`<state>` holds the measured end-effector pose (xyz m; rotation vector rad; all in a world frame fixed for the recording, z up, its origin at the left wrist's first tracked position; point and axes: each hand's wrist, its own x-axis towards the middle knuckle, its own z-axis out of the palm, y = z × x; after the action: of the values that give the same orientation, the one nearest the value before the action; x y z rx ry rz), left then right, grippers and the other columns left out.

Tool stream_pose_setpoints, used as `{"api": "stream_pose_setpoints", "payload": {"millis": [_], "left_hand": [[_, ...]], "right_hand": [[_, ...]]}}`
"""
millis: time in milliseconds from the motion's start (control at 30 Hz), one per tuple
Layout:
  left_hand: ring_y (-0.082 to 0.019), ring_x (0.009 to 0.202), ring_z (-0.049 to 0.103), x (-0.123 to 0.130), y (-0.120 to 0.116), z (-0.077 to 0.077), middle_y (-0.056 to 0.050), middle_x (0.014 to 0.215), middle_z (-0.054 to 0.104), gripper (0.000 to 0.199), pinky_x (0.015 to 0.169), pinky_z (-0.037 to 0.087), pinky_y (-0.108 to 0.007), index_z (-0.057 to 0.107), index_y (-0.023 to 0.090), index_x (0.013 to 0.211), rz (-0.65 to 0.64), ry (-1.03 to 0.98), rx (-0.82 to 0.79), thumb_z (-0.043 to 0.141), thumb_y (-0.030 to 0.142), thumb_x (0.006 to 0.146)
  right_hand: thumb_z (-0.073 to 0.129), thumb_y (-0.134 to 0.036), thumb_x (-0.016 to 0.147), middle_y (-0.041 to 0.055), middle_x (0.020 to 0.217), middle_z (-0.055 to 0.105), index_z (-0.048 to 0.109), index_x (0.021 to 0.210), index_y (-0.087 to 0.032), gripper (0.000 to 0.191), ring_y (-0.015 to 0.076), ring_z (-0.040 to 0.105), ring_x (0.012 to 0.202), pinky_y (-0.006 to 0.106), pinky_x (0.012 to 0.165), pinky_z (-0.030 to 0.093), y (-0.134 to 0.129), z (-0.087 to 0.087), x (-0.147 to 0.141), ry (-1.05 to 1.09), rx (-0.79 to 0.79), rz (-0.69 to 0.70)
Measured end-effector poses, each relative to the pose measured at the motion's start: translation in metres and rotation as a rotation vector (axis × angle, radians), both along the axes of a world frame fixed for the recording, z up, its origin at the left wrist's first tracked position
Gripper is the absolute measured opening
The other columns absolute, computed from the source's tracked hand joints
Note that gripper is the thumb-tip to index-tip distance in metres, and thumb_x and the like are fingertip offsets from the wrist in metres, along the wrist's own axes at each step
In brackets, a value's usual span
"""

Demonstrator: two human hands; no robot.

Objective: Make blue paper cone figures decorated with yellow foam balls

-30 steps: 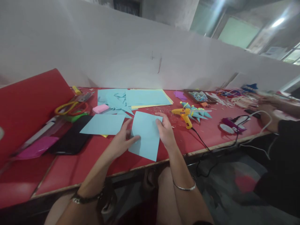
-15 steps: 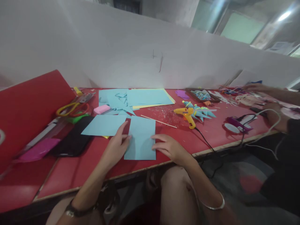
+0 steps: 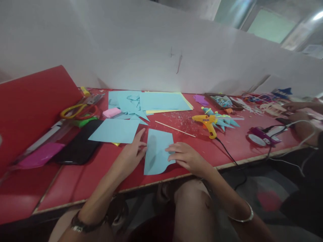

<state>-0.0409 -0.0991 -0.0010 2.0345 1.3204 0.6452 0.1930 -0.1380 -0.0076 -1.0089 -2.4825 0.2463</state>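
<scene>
A light blue sheet of paper [image 3: 158, 153] lies near the table's front edge, its lower right corner curling up. My right hand [image 3: 188, 157] has hold of its right edge, fingers over the top; the thumb is hidden. Beside the sheet's left edge, my left hand [image 3: 132, 151] is open, index finger stretched out and nothing in its grasp. Another blue sheet [image 3: 114, 130] lies to the left, partly over a black flat object [image 3: 78, 148]. A thin wooden stick [image 3: 175, 129] rests just beyond the sheet near my hands.
A yellow glue gun [image 3: 207, 123] lies right of centre, its cord hanging over the edge. Behind it are blue paper cones [image 3: 224, 123]. Blue and yellow sheets [image 3: 166, 101], scissors [image 3: 79, 111] and a pink block [image 3: 111, 112] lie farther back. A co-worker's hand [image 3: 294, 107] is at far right.
The blue sheet has shifted slightly right and its lower right corner has curled up. My left fingers have come off its left edge. The view has turned a little.
</scene>
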Motion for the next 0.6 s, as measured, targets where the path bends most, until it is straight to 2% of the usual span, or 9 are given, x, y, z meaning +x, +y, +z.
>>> {"api": "stream_pose_setpoints", "payload": {"millis": [100,200,300,433,500,600], "left_hand": [[-0.021,0.099,0.053,0.000,0.002,-0.005,-0.008,0.115,0.053,0.044,0.081,0.045,-0.035,0.040,0.024,0.126,-0.137,0.171,0.236,0.043,0.027,0.082],[-0.024,0.113,0.042,0.000,0.003,-0.007,-0.006,0.126,0.045,0.029,0.093,0.038,-0.040,0.057,0.026,0.109,-0.290,0.295,0.401,0.046,0.030,0.082],[-0.022,0.114,0.041,-0.001,0.003,-0.006,-0.005,0.122,0.050,0.032,0.095,0.037,-0.039,0.056,0.026,0.112,-0.361,0.321,0.382,0.048,0.034,0.082],[-0.021,0.115,0.042,-0.001,0.001,-0.004,-0.004,0.123,0.050,0.039,0.095,0.037,-0.038,0.051,0.026,0.118,-0.337,0.330,0.321,0.048,0.037,0.081],[-0.021,0.116,0.041,-0.001,0.001,-0.004,-0.004,0.126,0.049,0.040,0.097,0.036,-0.037,0.049,0.025,0.119,-0.333,0.339,0.308,0.047,0.038,0.081],[-0.021,0.121,0.037,-0.001,0.001,-0.006,-0.004,0.132,0.044,0.043,0.100,0.032,-0.039,0.046,0.025,0.123,-0.341,0.359,0.302,0.044,0.040,0.082]], "right_hand": [[0.040,-0.016,0.085,0.0064,0.106,0.063,0.062,0.090,-0.020,0.023,0.0162,0.053,0.102,0.038,0.094,0.034,0.003,0.005,0.009,-0.090,-0.093,0.052],[0.041,-0.016,0.085,0.0053,0.104,0.063,0.062,0.091,-0.020,0.022,0.0152,0.054,0.100,0.038,0.095,0.032,0.007,0.014,0.017,-0.119,-0.221,0.077],[0.046,-0.015,0.083,0.0053,0.109,0.059,0.061,0.096,-0.020,0.021,0.0137,0.050,0.103,0.031,0.093,0.035,0.014,0.023,0.025,-0.102,-0.369,0.136],[0.046,-0.018,0.084,0.0055,0.110,0.057,0.064,0.091,-0.019,0.019,0.0118,0.051,0.102,0.027,0.091,0.037,0.023,0.028,0.030,-0.058,-0.518,0.215],[0.046,-0.022,0.085,0.0068,0.111,0.055,0.064,0.086,-0.018,0.019,0.0127,0.050,0.103,0.027,0.092,0.035,0.026,0.028,0.027,-0.039,-0.503,0.209],[0.046,-0.025,0.085,0.0093,0.112,0.051,0.063,0.080,-0.015,0.020,0.0152,0.046,0.105,0.030,0.093,0.033,0.030,0.025,0.015,-0.011,-0.392,0.183]]}}
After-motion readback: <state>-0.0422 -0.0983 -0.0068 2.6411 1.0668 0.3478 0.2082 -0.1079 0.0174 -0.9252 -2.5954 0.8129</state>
